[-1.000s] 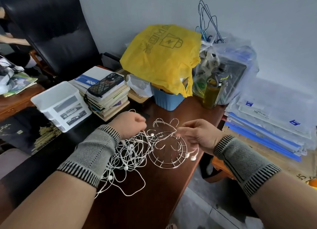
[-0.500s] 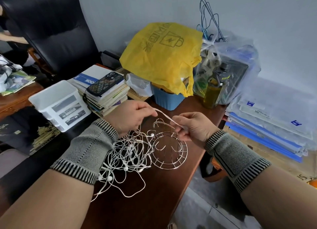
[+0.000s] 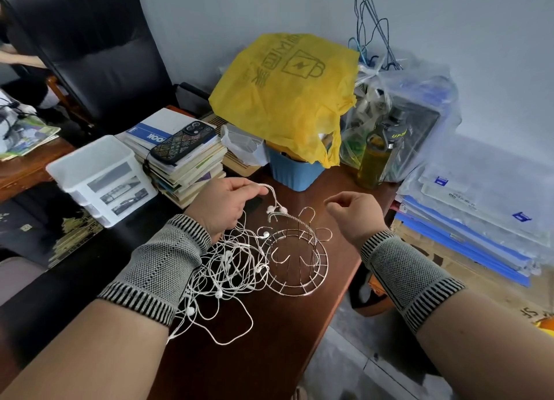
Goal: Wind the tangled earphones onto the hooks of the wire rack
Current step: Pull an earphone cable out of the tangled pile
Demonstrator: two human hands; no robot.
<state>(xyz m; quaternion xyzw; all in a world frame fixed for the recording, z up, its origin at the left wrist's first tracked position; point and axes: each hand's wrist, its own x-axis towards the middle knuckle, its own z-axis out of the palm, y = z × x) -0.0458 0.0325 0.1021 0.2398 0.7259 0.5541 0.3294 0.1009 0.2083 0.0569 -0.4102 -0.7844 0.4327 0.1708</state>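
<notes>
A round silver wire rack with curled hooks lies on the brown wooden desk. To its left spreads a tangle of white earphones, cords and earbuds overlapping the rack's left rim. My left hand pinches one white cord above the rack's far edge; the cord runs down to two earbuds hanging at the rack's top hooks. My right hand hovers just right of the rack with fingers loosely curled and nothing in it.
Behind the rack stand a blue bin under a yellow bag, an olive bottle and a clear plastic bag. A book stack with a phone, a white drawer box, folders at right, a black chair.
My left hand lifted a cord up and held it, with earbuds now dangling at the rack's top hooks. My right hand let go of the cord and moved right, away from the rack.
</notes>
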